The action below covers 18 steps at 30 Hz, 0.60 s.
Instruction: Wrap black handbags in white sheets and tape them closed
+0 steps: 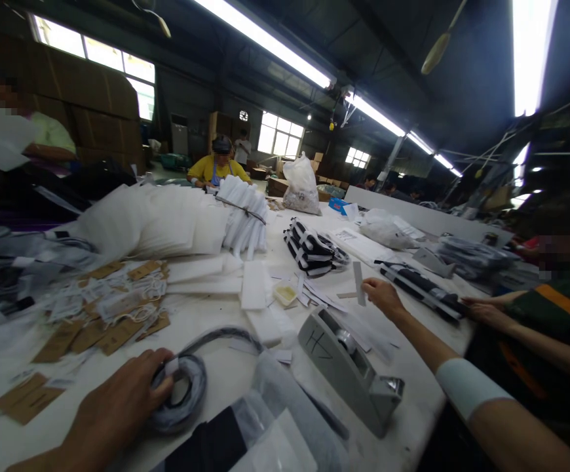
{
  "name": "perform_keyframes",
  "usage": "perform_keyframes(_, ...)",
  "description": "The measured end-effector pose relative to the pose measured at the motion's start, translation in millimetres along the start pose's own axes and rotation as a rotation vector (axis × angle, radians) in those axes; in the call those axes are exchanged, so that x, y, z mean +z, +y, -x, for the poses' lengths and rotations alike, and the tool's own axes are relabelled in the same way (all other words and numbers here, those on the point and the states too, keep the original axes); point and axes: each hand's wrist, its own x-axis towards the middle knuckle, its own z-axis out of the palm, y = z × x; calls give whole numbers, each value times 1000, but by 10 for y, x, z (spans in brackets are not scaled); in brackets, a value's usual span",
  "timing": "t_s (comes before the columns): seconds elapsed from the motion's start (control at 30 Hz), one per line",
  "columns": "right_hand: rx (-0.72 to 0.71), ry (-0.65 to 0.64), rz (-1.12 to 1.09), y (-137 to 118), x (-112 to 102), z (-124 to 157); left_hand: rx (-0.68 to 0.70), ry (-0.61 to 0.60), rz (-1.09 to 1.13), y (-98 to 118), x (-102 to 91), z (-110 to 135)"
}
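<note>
In the head view, the hands are set well apart. At seven o'clock, a grey coil [194, 400] is pinched by the left hand [122, 393]. Most of it looks wound, but a loose end [223, 332] is left out toward two o'clock from it. A white bit [171, 366] on the coil may be a band; it is too blurred to be told. At four o'clock, a pale strip [358, 282] is gripped by the right hand [383, 298], not wrapped on anything. The tape holder [337, 364] is left untouched on the bench [206, 308] at five o'clock.
</note>
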Motion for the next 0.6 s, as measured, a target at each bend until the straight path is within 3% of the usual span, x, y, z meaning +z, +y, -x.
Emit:
perform_keyframes(0.17,-201,-268,-533,-835,322,514,30,-1,-58,181,-115,132)
perform_keyframes(0.3,-193,-602,-965,-1431,600,1076,53,47,-64,233,-123,182)
perform_keyframes(0.47,-223,-856,-1081,-1999,928,1621,41,77,-71,216,-93,184)
perform_keyframes(0.6,-288,-994,-1053,-2242,1182,1872,46,107,-69,214,-85,194)
